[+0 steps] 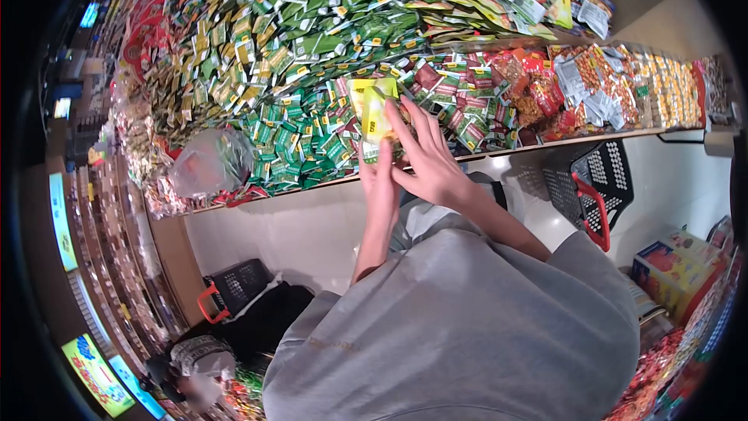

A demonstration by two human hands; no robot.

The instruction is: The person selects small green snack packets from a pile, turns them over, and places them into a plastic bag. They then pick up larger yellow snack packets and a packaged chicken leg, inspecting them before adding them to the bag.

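Both hands up at the shelf edge (499, 154): left hand (380, 179) and right hand (425, 160) clasping 1 yellow packet (372, 115). Behind, heaped green sachets (296, 132), red sachets (467, 101) alongside. 2 black baskets: 1 (596, 179) right, 1 (234, 288) lower left. Clear bag (209, 162) left.

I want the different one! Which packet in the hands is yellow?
The yellow packet held up between both hands, left hand and right hand; shelf packets behind are green.
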